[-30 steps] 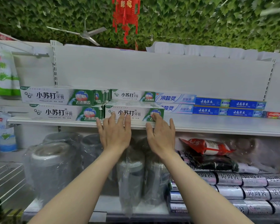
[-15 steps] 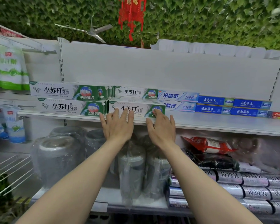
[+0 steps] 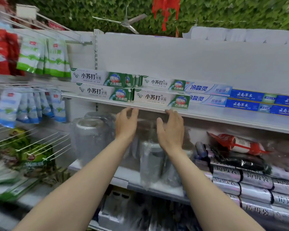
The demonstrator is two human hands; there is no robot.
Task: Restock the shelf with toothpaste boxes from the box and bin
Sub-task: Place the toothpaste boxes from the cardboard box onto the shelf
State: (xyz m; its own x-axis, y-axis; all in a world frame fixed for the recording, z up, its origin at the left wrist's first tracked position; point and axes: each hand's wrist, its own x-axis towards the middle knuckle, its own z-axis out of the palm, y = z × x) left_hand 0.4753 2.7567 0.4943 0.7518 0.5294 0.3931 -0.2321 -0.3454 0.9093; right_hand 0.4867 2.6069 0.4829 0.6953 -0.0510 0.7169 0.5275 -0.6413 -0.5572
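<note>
White shelf point(image 3: 223, 116) carries toothpaste boxes point(image 3: 160, 99); below, left hand point(image 3: 126, 125) and right hand point(image 3: 171, 129) (blurred) seemingly grip nothing, fingers relaxed.

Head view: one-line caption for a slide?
Both empty hands, left hand and right hand, just below the shelf edge under a green-and-white toothpaste box.

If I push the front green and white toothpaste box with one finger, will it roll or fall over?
Probably neither. The front green and white toothpaste box is a long flat-sided carton lying on its side on the shelf, so it should slide, not roll. It looks like stiff cardboard and likely light, so an off-centre push may turn it.
</note>
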